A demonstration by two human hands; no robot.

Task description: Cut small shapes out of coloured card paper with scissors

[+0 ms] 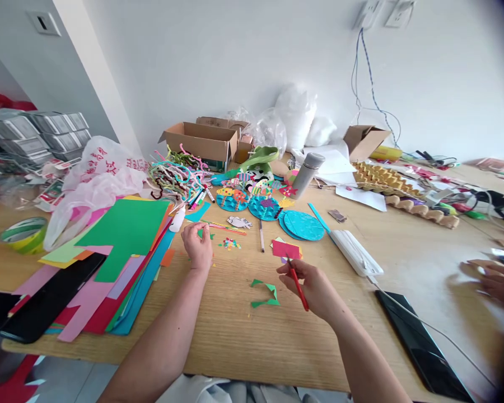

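Observation:
My left hand [196,246] is raised over the table with its fingers curled closed around a small piece of green paper [205,234], partly hidden by the fingers. My right hand [315,288] grips red-handled scissors [298,286], their short dark tips pointing away from me. Just beyond those tips lies a red paper rectangle [286,249] on other paper pieces. Curved green paper scraps [273,291] lie on the table between my hands. Farther back are a white fish cutout [239,222], a pen [261,237] and small coloured paper bits [230,243].
Coloured paper sheets [121,229] and a black phone [54,296] cover the left side. Behind are pipe cleaners [178,176], colourful fish cutouts [235,196], blue discs [304,225] and a grey bottle [306,176]. Rightward, a power strip [356,253], a tablet [420,341] and another person's hand [498,277].

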